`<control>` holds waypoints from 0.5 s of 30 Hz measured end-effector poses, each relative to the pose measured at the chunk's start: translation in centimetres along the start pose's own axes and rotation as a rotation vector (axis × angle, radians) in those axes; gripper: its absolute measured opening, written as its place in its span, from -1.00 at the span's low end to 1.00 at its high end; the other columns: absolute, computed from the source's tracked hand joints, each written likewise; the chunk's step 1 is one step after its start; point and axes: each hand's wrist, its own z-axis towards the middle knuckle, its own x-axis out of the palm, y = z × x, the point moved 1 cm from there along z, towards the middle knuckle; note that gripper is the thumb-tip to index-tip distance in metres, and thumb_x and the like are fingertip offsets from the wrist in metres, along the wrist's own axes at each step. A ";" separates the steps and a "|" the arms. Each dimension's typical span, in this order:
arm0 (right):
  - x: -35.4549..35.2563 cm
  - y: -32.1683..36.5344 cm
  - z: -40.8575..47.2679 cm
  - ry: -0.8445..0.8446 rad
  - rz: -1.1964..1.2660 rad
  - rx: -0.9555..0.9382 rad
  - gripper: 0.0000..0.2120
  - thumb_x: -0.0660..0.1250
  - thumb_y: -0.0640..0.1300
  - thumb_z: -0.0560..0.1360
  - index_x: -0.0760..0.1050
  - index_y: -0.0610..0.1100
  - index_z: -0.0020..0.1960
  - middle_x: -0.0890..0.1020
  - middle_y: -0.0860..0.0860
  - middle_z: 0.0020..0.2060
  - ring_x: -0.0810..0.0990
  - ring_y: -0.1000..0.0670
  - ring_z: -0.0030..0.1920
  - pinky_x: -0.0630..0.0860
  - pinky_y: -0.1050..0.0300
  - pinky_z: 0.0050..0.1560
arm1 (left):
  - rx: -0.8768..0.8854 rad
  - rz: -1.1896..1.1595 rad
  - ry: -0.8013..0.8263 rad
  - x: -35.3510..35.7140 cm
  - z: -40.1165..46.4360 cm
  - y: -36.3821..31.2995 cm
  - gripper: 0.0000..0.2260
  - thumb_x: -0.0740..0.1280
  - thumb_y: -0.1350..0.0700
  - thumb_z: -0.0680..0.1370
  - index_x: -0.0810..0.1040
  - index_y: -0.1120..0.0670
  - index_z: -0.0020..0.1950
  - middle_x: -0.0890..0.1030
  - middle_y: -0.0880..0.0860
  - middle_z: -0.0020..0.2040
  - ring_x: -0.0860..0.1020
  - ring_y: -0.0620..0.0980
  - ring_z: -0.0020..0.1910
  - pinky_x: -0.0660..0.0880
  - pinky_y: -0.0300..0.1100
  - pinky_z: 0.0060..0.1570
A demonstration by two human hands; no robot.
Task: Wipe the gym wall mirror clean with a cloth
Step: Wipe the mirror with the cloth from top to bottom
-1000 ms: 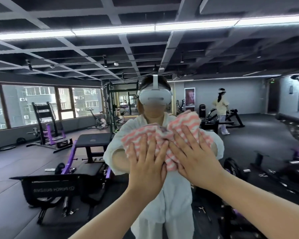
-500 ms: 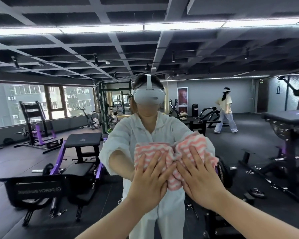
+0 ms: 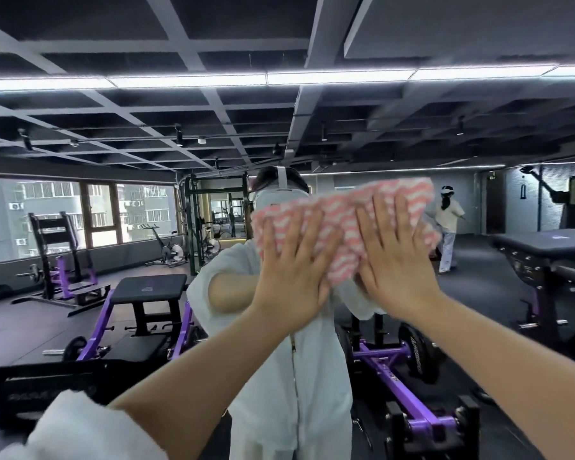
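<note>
Both hands press a cloth flat against the mirror, a smooth glass pane filling the whole view and reflecting the gym behind. The cloth is soft and crumpled, woven in wavy pink and white stripes, bunched into a wide band at head height near the middle of the mirror. The left hand lies on the cloth's lower left part with fingers straight and spread wide; the right hand lies just beside it on the lower right part, fingers likewise straight and fanned, neither hand curling round the fabric. Both forearms are bare; a fuzzy white sleeve shows at the lower left corner. In the reflection, the person in a pale zipped garment stands behind the cloth, which covers the face. Around them are a padded black bench on a purple steel frame, a round black weight plate, a second flat bench at the right edge, and another person standing far back.
</note>
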 end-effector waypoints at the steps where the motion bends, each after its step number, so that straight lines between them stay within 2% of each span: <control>1: 0.4 -0.1 -1.9 0.013 -0.016 -0.022 -0.36 -0.10 0.11 0.60 -0.12 -0.18 0.57 0.02 -0.24 0.53 -0.02 -0.34 0.50 0.03 -0.37 0.38 | 0.049 -0.021 0.013 0.3 -1.2 -0.9 -0.43 0.06 -0.10 0.51 0.15 0.01 0.51 0.07 0.20 0.53 0.05 0.27 0.50 -0.08 0.38 0.37; 4: 1.4 -0.4 -8.3 0.062 -0.034 -0.125 -0.37 -0.11 0.05 0.61 -0.19 -0.21 0.56 -0.10 -0.23 0.54 -0.10 -0.34 0.52 0.03 -0.37 0.37 | 0.198 -0.042 0.089 1.0 -5.2 -3.7 -0.48 0.14 -0.13 0.48 0.27 -0.10 0.44 0.10 0.22 0.52 0.02 0.29 0.51 -0.14 0.38 0.37; 7: 1.3 -0.6 -12.5 0.153 -0.023 -0.197 -0.32 0.01 0.02 0.50 -0.09 -0.19 0.54 -0.16 -0.21 0.54 -0.14 -0.33 0.52 0.12 -0.37 0.31 | 0.324 -0.036 0.184 1.5 -8.0 -6.0 -0.55 0.11 -0.20 0.51 0.36 -0.18 0.40 0.13 0.23 0.51 -0.01 0.29 0.50 -0.10 0.41 0.34; 8: 1.1 -0.8 -12.9 0.172 -0.024 -0.203 -0.35 -0.01 0.02 0.52 -0.07 -0.18 0.53 -0.17 -0.20 0.54 -0.13 -0.34 0.51 0.12 -0.37 0.30 | 0.333 -0.030 0.194 1.6 -8.1 -6.4 -0.55 0.09 -0.21 0.53 0.36 -0.19 0.40 0.14 0.23 0.51 -0.04 0.29 0.51 -0.11 0.40 0.34; 10: 0.8 -1.3 -12.1 0.218 -0.009 -0.172 -0.46 -0.16 0.03 0.62 -0.04 -0.18 0.54 -0.14 -0.19 0.55 -0.07 -0.36 0.50 0.13 -0.40 0.30 | 0.319 -0.003 0.199 1.7 -7.3 -6.3 -0.55 0.07 -0.18 0.54 0.35 -0.18 0.42 0.12 0.19 0.52 -0.12 0.25 0.53 -0.16 0.39 0.35; 12: 0.4 -2.1 -9.9 0.259 -0.004 -0.089 -0.43 -0.30 0.05 0.63 -0.01 -0.20 0.54 -0.01 -0.22 0.54 -0.01 -0.37 0.50 0.19 -0.44 0.31 | 0.273 0.010 0.186 1.4 -5.2 -5.7 -0.54 0.06 -0.15 0.54 0.33 -0.16 0.43 0.05 0.17 0.55 -0.14 0.22 0.53 -0.18 0.38 0.36; 15: 0.0 -3.9 -5.2 0.235 -0.016 -0.005 -0.40 -0.30 0.10 0.63 0.00 -0.20 0.55 0.11 -0.22 0.51 0.03 -0.35 0.49 0.19 -0.43 0.32 | 0.192 0.027 0.135 0.7 -1.1 -4.4 -0.52 0.02 -0.13 0.56 0.24 -0.11 0.48 -0.02 0.17 0.56 -0.07 0.22 0.53 -0.17 0.37 0.38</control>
